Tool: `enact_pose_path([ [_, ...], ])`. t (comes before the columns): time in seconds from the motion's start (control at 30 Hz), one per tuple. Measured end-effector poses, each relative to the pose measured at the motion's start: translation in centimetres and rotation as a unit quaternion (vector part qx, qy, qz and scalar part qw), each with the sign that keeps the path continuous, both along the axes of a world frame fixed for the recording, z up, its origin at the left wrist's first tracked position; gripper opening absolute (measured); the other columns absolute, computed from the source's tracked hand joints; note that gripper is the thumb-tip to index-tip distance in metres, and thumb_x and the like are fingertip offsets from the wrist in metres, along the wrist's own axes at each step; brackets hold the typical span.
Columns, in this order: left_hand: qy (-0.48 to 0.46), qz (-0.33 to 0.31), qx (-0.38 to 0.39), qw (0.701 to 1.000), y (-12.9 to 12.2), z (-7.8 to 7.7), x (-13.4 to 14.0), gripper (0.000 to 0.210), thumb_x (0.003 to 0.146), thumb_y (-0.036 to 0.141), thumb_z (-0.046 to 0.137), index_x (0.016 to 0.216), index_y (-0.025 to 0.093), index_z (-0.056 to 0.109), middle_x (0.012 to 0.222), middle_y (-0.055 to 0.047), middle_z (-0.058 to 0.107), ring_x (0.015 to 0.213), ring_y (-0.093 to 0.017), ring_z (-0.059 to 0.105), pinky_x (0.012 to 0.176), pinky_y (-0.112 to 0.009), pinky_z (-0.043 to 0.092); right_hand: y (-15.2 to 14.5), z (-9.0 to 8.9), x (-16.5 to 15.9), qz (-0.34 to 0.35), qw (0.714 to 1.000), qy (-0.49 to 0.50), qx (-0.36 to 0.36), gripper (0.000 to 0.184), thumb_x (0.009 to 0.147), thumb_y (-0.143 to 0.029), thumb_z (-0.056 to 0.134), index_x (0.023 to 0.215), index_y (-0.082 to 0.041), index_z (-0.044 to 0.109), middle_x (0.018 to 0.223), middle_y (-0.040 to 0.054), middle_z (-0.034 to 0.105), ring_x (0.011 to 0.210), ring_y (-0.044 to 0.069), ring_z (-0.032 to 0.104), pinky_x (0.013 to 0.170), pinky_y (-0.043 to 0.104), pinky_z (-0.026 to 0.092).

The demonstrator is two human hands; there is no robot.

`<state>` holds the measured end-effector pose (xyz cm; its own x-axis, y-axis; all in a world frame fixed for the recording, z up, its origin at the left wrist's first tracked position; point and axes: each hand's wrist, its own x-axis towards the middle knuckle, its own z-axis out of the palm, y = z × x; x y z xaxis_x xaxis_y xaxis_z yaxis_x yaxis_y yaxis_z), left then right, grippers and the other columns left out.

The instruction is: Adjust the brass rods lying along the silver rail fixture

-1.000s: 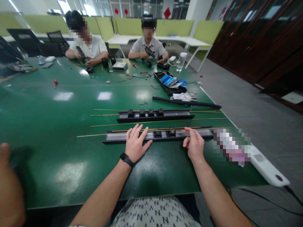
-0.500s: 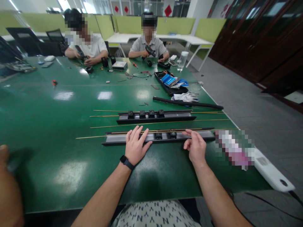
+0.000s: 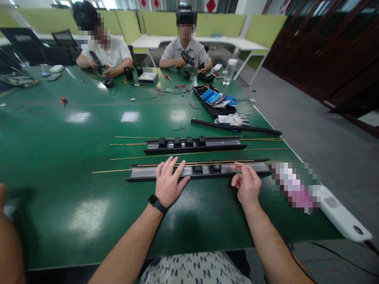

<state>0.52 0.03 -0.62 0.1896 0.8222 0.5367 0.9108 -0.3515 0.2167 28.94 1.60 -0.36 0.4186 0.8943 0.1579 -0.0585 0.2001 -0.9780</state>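
A long black channel with a silvery inner face (image 3: pixel 145 172) lies crosswise in front of me. Small black blocks (image 3: pixel 216 167) sit in it, and thin brass rods (image 3: pixel 204 163) run along its far edge. My left hand (image 3: pixel 169 179) rests across the channel's left half, fingers spread over the rods and thumb at the near edge. At the right half is my right hand (image 3: pixel 248 184), index finger stretched to the rods and thumb apart from it; whether the fingertip presses on a rod I cannot tell. Behind lies a second channel (image 3: pixel 219 146) with several black blocks and brass rods.
A black tube (image 3: pixel 237 127), white gloves (image 3: pixel 232 119) and a black tray (image 3: pixel 204 103) with blue packets lie farther back. Two people across the table hold power drills (image 3: pixel 187 58). A white power strip (image 3: pixel 340 215) sits at the right edge. Another person's arm (image 3: pixel 10 240) shows at left.
The view has shifted slightly. Both hands keep nearly the same pose at the near channel, and the channels and rods lie as before.
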Motion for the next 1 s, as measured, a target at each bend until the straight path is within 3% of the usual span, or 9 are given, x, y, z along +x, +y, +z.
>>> enact_pose_path([
  [1.0, -0.006, -0.004, 0.004, 1.0, 0.03, -0.16, 0.04, 0.054, 0.099, 0.048, 0.061, 0.148, 0.027, 0.057, 0.154, -0.013, 0.055, 0.149, -0.032, 0.045, 0.124, -0.051, 0.024, 0.35, 0.21, 0.18, -0.009, 1.0, -0.002, 0.004, 0.034, 0.095, -0.048, 0.064, 0.1, -0.016, 0.076, 0.092, 0.009, 0.078, 0.038, 0.007, 0.053, 0.032, 0.019, 0.024],
])
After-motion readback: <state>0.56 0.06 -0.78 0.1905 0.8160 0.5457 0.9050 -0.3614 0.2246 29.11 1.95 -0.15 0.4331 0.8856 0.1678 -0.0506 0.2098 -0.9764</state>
